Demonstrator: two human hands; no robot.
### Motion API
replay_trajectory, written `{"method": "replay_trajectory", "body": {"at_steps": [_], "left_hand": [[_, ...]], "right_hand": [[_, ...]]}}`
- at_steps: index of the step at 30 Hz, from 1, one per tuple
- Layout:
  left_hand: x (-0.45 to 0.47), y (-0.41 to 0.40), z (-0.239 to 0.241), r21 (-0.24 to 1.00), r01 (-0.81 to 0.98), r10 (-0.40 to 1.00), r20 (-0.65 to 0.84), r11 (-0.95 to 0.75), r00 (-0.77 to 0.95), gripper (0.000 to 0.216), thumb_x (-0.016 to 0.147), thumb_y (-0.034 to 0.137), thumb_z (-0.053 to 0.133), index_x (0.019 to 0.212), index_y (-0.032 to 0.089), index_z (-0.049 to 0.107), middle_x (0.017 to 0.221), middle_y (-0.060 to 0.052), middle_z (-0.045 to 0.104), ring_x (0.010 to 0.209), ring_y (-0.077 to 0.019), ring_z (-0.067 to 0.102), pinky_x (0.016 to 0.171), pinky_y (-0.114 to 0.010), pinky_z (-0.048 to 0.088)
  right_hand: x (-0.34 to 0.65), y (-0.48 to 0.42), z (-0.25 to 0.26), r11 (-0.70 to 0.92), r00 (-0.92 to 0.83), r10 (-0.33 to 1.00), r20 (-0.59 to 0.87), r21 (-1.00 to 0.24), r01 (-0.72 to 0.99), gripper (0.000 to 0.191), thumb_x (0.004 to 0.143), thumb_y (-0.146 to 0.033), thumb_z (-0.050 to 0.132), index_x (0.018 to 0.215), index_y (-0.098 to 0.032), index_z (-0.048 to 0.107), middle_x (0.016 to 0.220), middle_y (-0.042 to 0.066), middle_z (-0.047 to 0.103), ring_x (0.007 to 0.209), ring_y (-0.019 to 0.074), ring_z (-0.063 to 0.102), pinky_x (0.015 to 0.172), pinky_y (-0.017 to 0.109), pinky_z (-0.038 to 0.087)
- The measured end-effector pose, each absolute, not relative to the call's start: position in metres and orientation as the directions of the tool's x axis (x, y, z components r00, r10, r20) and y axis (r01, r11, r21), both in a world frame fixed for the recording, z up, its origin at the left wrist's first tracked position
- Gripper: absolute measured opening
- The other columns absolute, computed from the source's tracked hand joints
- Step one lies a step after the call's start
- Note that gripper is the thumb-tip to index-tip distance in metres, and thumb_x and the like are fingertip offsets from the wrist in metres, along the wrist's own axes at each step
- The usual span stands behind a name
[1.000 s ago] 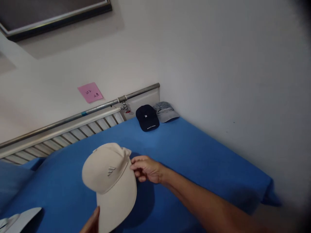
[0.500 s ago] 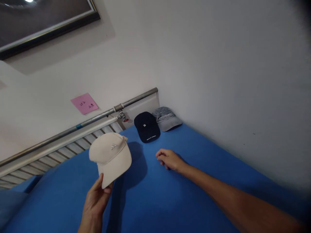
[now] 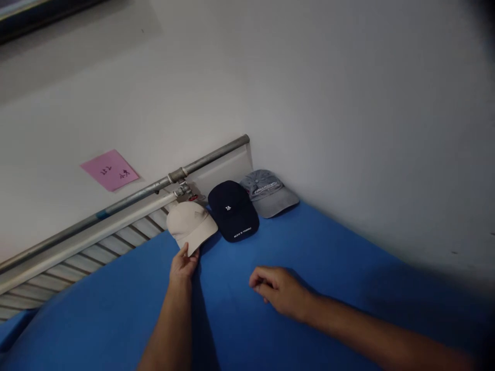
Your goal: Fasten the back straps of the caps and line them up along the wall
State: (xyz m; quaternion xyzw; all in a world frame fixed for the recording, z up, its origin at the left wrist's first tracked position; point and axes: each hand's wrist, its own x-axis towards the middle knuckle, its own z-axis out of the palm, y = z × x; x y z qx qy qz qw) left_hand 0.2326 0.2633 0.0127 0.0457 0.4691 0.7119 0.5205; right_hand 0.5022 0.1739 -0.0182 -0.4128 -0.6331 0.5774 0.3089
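A cream baseball cap (image 3: 189,221) sits by the radiator side of the blue surface (image 3: 124,304), its brim pointing toward me. My left hand (image 3: 184,264) pinches the brim between thumb and fingers. Just right of it lies a dark navy baseball cap (image 3: 231,211) with small white lettering on crown and brim. A grey baseball cap (image 3: 270,193) rests in the corner against the right wall, touching or nearly touching the navy one. Nearer to me, my right hand (image 3: 280,288) hovers over or rests on the blue surface, fingers curled, with nothing visible in them.
A white radiator (image 3: 104,252) runs along the left edge under a metal pipe (image 3: 135,198) with a valve (image 3: 187,190). On the wall above is a pink note (image 3: 110,170) with handwriting. A framed picture (image 3: 34,18) hangs at the top left. The right wall (image 3: 367,129) borders the blue surface.
My left hand has carried the cream cap forward and right, from in front of the radiator to beside the navy cap. My right hand stays curled near the same spot. The view has shifted slightly.
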Motion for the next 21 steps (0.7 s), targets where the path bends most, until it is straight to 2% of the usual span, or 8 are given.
{"method": "replay_trajectory", "body": {"at_steps": [6, 10, 14, 21], "left_hand": [[0.220, 0.259, -0.004, 0.722, -0.690, 0.786, -0.457, 0.054, -0.416, 0.030, 0.086, -0.003, 0.045, 0.109, 0.014, 0.056, 0.073, -0.004, 0.068, 0.059, -0.0168, 0.069, 0.053, -0.027, 0.060], [0.219, 0.245, -0.002, 0.743, -0.670, 0.827, -0.366, -0.016, -0.426, 0.033, 0.086, -0.004, 0.045, 0.106, 0.019, 0.059, 0.080, -0.002, 0.070, 0.064, -0.0137, 0.070, 0.059, -0.024, 0.060], [0.219, 0.240, 0.004, 0.749, -0.658, 0.855, -0.291, -0.076, -0.430, 0.031, 0.086, -0.005, 0.045, 0.098, 0.019, 0.060, 0.084, -0.001, 0.071, 0.068, -0.0129, 0.070, 0.063, -0.023, 0.059], [0.210, 0.274, 0.020, 0.757, -0.642, 0.878, -0.216, -0.126, -0.427, 0.032, 0.087, -0.003, 0.045, 0.099, 0.022, 0.061, 0.092, -0.002, 0.072, 0.077, -0.0124, 0.070, 0.069, -0.022, 0.058]], "right_hand": [[0.501, 0.171, -0.010, 0.106, -0.462, 0.886, -0.032, -0.957, 0.270, 0.019, 0.079, -0.007, 0.047, 0.081, -0.019, 0.062, 0.072, -0.002, 0.059, 0.061, 0.0095, 0.053, 0.056, 0.020, 0.040], [0.499, 0.169, -0.008, 0.187, -0.473, 0.880, 0.031, -0.940, 0.287, 0.021, 0.077, -0.005, 0.046, 0.080, -0.019, 0.061, 0.074, -0.002, 0.061, 0.063, 0.0093, 0.053, 0.059, 0.019, 0.040], [0.498, 0.168, -0.012, 0.210, -0.476, 0.878, 0.051, -0.935, 0.286, 0.022, 0.075, -0.004, 0.046, 0.080, -0.019, 0.061, 0.072, -0.003, 0.059, 0.060, 0.0084, 0.050, 0.057, 0.019, 0.039], [0.500, 0.168, -0.008, 0.256, -0.471, 0.878, 0.089, -0.918, 0.304, 0.022, 0.074, -0.003, 0.046, 0.076, -0.019, 0.060, 0.075, -0.002, 0.062, 0.067, 0.0097, 0.055, 0.064, 0.020, 0.042]]}}
